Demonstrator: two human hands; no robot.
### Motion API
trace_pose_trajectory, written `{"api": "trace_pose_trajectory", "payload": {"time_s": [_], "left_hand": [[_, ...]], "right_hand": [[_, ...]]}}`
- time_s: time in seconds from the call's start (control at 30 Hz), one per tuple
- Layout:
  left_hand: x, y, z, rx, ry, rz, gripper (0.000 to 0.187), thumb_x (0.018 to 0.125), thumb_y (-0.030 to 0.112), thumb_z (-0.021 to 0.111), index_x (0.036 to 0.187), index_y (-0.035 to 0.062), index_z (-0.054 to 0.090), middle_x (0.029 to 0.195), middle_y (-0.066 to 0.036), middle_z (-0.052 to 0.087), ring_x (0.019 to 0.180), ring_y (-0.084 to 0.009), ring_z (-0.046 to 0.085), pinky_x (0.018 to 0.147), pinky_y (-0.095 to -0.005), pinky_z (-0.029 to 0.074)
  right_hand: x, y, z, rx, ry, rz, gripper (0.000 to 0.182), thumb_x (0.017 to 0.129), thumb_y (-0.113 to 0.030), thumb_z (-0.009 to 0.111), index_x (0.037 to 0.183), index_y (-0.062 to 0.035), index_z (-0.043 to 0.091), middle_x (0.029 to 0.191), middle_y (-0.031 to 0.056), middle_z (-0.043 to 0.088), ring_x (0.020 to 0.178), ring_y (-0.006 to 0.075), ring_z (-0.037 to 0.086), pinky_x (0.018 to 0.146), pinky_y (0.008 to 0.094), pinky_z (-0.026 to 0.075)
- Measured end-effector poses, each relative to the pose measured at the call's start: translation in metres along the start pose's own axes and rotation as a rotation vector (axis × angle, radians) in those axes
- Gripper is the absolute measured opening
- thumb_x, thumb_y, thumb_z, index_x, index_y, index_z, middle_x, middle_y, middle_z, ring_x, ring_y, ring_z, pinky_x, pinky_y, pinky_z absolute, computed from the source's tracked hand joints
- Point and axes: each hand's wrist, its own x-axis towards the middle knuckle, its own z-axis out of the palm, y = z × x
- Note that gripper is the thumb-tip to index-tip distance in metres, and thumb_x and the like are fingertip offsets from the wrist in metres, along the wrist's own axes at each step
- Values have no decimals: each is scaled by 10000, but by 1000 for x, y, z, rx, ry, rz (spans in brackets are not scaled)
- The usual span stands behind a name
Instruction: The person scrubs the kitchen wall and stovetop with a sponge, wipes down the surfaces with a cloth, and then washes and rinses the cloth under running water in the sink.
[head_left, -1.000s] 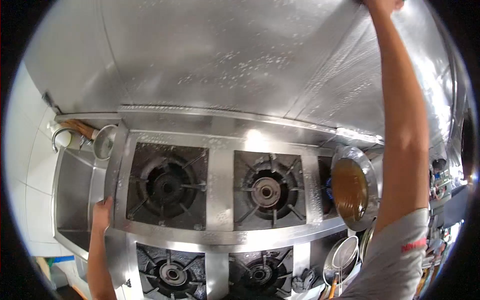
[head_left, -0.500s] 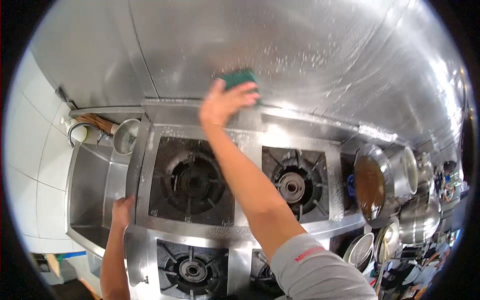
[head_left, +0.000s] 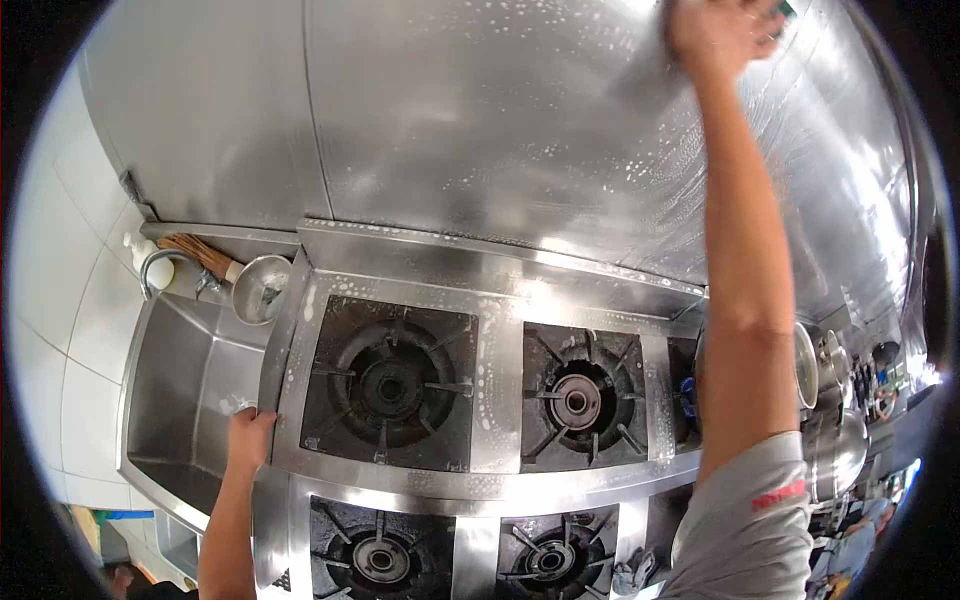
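The right hand (head_left: 718, 35) is raised high at the far right of the scene, pressed flat against the stainless steel wall (head_left: 480, 120) behind the cooker. Its fingers are spread over a green scouring pad (head_left: 786, 8), of which only a corner shows past the knuckles at the top edge of the view. The arm runs straight up from a grey sleeve (head_left: 745, 530) at the near right. Around the hand the wall is speckled with soap suds, thickest to the right and thinner toward the left.

The left hand (head_left: 246, 437) rests at the near left, fingers curled over the edge of the cooker top (head_left: 495, 385) where it meets the sink (head_left: 175, 390); it grips nothing loose and seems to serve as a brace.

Below the wall lie two far gas burners (head_left: 390, 385) and two more at the near edge, all unlit. A faucet (head_left: 150, 265), a small metal bowl (head_left: 258, 290) and a brush (head_left: 195, 252) sit at the far left by the sink. Pots (head_left: 835, 420) crowd the right, partly hidden by the arm.

The step in hand looks like scrubbing the upper right of the wall. The next move likely calls for firm pressure and a sweep across the sudsy steel, keeping the pad flat while the left hand steadies the body.
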Motion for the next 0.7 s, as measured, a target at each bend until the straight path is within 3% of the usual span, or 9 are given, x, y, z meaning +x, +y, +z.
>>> {"api": "trace_pose_trajectory", "payload": {"time_s": [0.07,0.13,0.2,0.27,0.33,0.4,0.53,0.6,0.7], "left_hand": [[-11,17,-2,-16,7,-31,371,805,278,676,760,-89,641,633,-153,577,630,-195,536,609,-410,434],[-18,29,-1,-63,23,-64,358,804,266,676,750,-86,636,629,-154,570,629,-189,536,605,-407,430],[-17,23,-3,28,16,-13,352,809,262,672,753,-85,642,626,-157,564,627,-191,533,609,-407,435],[-16,19,-10,75,43,6,348,813,259,668,760,-84,650,628,-162,565,627,-195,540,615,-408,443],[-17,20,-6,79,58,-2,346,816,259,663,769,-84,660,635,-168,573,630,-201,556,624,-407,454],[-7,5,-2,25,16,-20,346,820,260,659,772,-83,664,647,-177,593,642,-206,578,633,-409,464],[-14,18,0,-64,25,1,350,822,265,654,778,-82,665,675,-199,630,662,-217,615,645,-411,476],[-8,6,-1,-48,19,-2,353,822,274,656,786,-77,669,680,-204,634,665,-230,621,651,-414,480],[-9,-4,-3,19,23,1,359,817,288,663,800,-70,673,685,-209,636,665,-257,625,657,-415,485]], "right_hand": [[-55,37,34,36,7,-359,734,968,-633,491,1556,-199,420,1605,337,274,1472,609,196,1174,724,149],[-164,60,8,61,-216,-491,719,974,-644,466,1558,-226,429,1611,308,295,1460,604,240,1159,737,166],[-287,122,-25,-39,-810,-616,716,958,-636,528,1584,-316,394,1660,267,227,1511,570,154,1190,716,129],[-337,177,-45,-32,-868,-544,715,937,-617,580,1579,-366,391,1688,177,224,1535,510,157,1202,700,137],[-299,192,-37,10,-683,-505,718,959,-591,569,1599,-334,366,1703,190,168,1545,515,107,1215,679,108],[-208,174,-3,65,-316,-274,768,1009,-551,503,1631,-154,289,1671,320,109,1532,564,37,1198,698,73],[-44,66,34,173,81,-47,735,1023,-617,394,1593,-154,348,1632,349,189,1495,596,132,1184,703,117],[-71,18,32,158,87,-287,679,1005,-587,445,1546,-175,430,1627,312,241,1483,590,183,1172,713,148],[-213,16,-10,-22,-515,-650,672,933,-530,600,1551,-330,427,1612,158,353,1495,484,261,1184,705,172]]}}
